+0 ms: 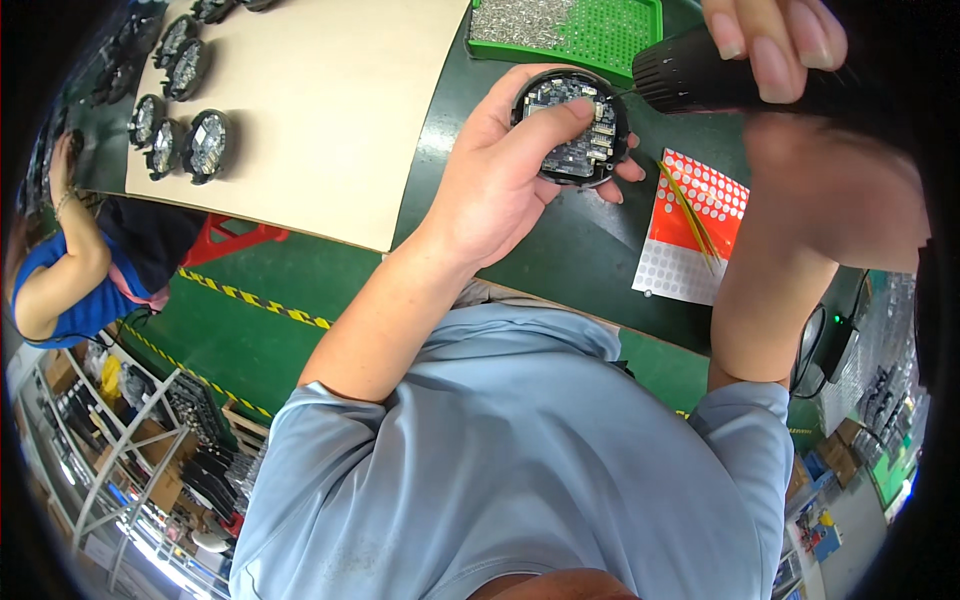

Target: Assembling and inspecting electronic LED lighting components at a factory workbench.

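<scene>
While LH (505,165) grips PCB (603,128); RH (775,50) s/driver (690,78)

Bright overall, with bent edges, black rim and blur at right.

No text, label or number can be read anywhere, the round circuit board (578,157) included

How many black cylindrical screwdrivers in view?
1: the black cylindrical screwdriver in the right grip, pointed at the round black circuit-board unit in the left grip. Others could be hidden.
</scene>
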### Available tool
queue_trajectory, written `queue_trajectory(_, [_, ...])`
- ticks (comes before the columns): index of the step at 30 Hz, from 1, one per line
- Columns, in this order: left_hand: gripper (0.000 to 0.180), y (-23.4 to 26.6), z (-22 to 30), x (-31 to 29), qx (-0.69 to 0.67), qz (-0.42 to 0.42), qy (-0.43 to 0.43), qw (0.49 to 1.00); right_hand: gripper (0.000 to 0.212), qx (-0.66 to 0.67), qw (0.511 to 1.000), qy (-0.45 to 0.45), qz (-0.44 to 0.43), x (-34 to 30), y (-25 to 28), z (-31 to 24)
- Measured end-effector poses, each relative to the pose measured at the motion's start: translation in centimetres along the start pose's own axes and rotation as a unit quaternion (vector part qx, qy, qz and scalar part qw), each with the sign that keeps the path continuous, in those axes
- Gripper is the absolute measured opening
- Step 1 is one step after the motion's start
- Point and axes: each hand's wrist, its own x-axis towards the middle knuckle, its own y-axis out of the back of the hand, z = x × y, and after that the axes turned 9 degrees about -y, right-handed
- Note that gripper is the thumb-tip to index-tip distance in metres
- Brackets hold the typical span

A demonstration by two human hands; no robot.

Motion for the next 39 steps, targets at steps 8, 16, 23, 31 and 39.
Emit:
queue_trajectory(8, [0.023,-0.1,0.2,0.0,-0.003,0.004,0.004,1.000,0.076,0.010,1.000,-0.001,-0.006,0.6,-0.3,0.8])
queue_trajectory(16, [0.025,0.1,0.2,0.0,0.005,0.013,0.000,1.000,0.077,0.026,0.999,-0.006,-0.022,1.0,-0.3,1.5])
queue_trajectory(23, [0.027,-0.3,0.0,0.0,0.018,0.014,-0.002,1.000,0.079,0.043,0.998,-0.004,-0.036,1.5,-0.6,2.0])
queue_trajectory(31, [0.028,-0.2,-0.2,0.0,0.044,0.002,-0.015,0.999,0.080,0.043,0.998,0.012,-0.035,0.3,-0.5,0.2])
queue_trajectory(39, [0.024,-0.3,0.0,0.0,0.027,-0.004,-0.027,0.999,0.082,0.034,0.999,0.022,-0.035,1.6,1.5,0.7])
